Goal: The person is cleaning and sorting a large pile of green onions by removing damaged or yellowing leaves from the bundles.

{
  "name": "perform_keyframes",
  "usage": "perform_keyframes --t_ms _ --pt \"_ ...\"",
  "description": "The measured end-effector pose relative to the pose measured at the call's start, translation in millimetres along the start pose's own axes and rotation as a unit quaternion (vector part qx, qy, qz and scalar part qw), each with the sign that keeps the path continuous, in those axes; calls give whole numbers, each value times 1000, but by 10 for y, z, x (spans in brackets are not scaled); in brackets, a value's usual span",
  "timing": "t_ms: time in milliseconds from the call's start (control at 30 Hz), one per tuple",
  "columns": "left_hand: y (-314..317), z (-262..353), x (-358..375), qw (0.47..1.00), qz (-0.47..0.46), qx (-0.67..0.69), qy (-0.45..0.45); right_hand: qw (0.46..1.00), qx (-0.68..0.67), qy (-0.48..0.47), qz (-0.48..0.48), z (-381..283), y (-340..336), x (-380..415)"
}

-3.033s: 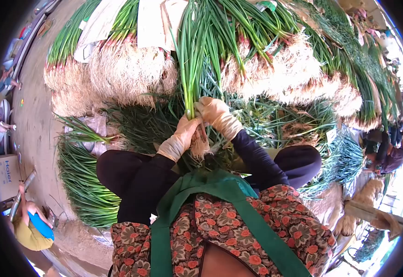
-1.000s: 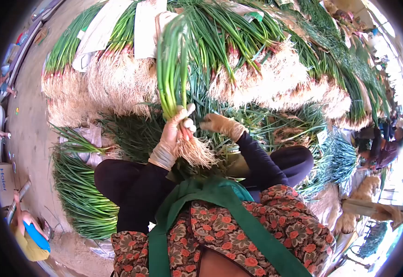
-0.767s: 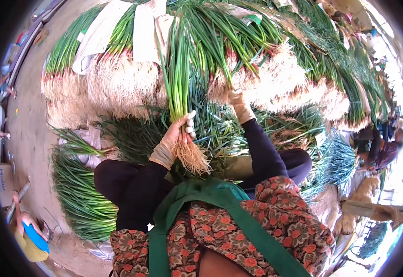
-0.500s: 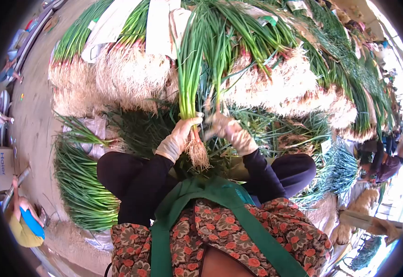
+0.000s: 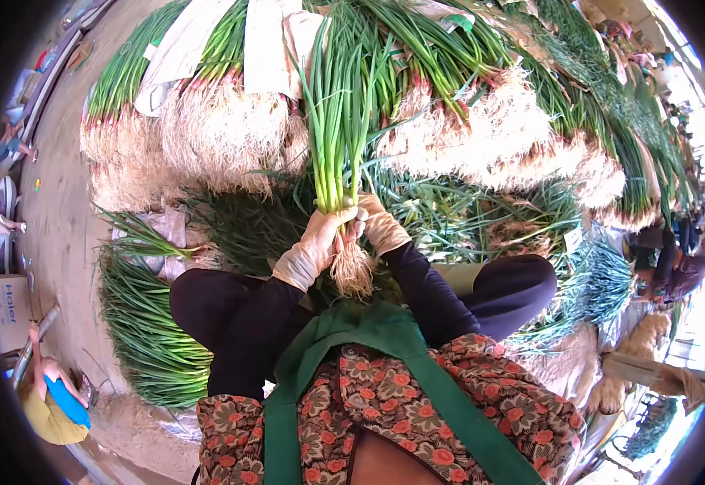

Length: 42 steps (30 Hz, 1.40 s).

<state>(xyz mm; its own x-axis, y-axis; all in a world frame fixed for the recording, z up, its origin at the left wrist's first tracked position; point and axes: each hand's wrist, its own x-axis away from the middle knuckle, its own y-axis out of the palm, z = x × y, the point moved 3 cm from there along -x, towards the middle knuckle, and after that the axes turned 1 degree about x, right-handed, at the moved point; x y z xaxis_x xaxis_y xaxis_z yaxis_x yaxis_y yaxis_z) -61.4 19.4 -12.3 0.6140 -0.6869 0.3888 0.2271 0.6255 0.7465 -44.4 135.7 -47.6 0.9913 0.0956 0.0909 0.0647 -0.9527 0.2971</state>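
Observation:
My left hand (image 5: 318,239), in a pale glove, is closed around a bunch of green onions (image 5: 332,174) just above the roots. The long green leaves stand up and away from me, and the tan roots (image 5: 352,273) hang below the fist. My right hand (image 5: 378,224), gloved too, meets the left at the bunch's right side, its fingers closed on the stalks there. Its fingertips are partly hidden. Under both hands lies a heap of loose green onions (image 5: 243,230).
Large root-ended bundles (image 5: 223,129) line up ahead, some under white cloth (image 5: 268,48). A trimmed pile (image 5: 154,331) lies at my left knee. A cardboard box (image 5: 7,311) and a seated person (image 5: 55,396) are at far left. Another person (image 5: 680,271) works at right.
My right hand, blurred with a stalk to the right of the bunch before, has moved left against it. The left hand keeps its hold in nearly the same place.

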Motion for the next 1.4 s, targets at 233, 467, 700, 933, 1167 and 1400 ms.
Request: perform_keyframes --t_ms 233,467,700,933,1167,1400 --pt "-140 126 -24 997 70 -18 16 870 -460 174 -20 -45 98 -76" --pt "84 217 68 995 46 -55 68 971 -151 55 -175 1169 -498 -10" --pt "-229 239 -85 984 167 36 42 857 501 -96 74 194 -651 -378" --pt "-316 200 -131 991 128 26 -13 874 366 -63 312 193 -1041 -734" --pt "-280 214 -170 997 77 -19 -9 883 412 80 208 255 -1106 -1195" --pt "-556 68 -304 983 140 -106 -53 916 401 22 27 -216 -251 -396"
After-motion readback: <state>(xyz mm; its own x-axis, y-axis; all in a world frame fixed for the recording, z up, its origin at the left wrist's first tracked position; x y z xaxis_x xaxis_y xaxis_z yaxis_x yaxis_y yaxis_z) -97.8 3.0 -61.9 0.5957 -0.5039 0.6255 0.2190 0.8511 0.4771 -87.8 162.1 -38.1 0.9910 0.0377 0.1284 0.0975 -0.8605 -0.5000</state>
